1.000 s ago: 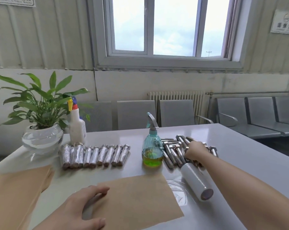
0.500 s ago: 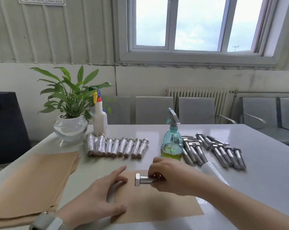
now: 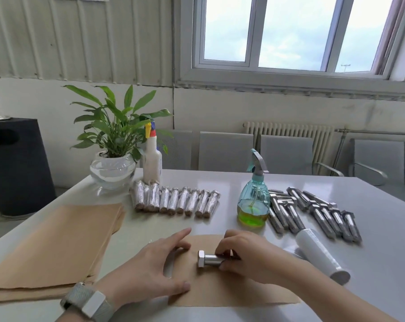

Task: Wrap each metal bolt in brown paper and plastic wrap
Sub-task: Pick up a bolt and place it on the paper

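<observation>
Nearest, on the white tabletop [image 3: 255, 182]: a sheet of brown paper [image 3: 231, 291] lying flat. Left hand [image 3: 150, 263] resting on its left edge, fingers straight and spread, pressing the sheet down; a grey watch [image 3: 90, 300] on that wrist. Right hand [image 3: 248, 256] over the middle of the sheet, fingers curled round the shank of a metal bolt [image 3: 208, 258], hex head pointing left, bolt lying just on the paper. To the left, a stack of brown paper sheets [image 3: 55, 247]. To the right, a white roll of plastic wrap [image 3: 320, 254] lying on its side. Farther back, a row of wrapped bolts [image 3: 176, 201], a teal spray bottle [image 3: 253, 201] with green liquid, and beside it a pile of bare bolts [image 3: 313, 212]. Behind those, a potted plant [image 3: 113, 145] in a glass bowl and a white spray bottle [image 3: 152, 159] next to it.
</observation>
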Available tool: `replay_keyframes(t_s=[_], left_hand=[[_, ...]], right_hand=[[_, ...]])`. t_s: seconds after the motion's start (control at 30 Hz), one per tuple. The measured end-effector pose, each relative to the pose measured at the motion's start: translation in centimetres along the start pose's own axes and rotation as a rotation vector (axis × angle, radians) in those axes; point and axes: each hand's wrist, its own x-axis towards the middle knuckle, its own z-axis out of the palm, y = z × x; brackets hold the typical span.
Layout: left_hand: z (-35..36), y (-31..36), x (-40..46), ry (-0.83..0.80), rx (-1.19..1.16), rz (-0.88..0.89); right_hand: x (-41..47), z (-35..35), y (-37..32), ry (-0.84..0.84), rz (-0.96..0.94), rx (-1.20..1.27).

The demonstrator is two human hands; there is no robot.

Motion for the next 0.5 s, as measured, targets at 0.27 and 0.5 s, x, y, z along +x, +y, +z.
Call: replay_keyframes(t_s=[0.27, 0.5], left_hand=[[0.0, 0.0, 0.0, 0.001, -0.009, 0.005], [-0.1, 0.2, -0.1, 0.003, -0.006, -0.002]], right_hand=[[-0.6, 0.8, 0.3, 0.039, 0.027, 0.043], [-0.1, -2.2, 3.4, 0.576, 0.308, 0.350]])
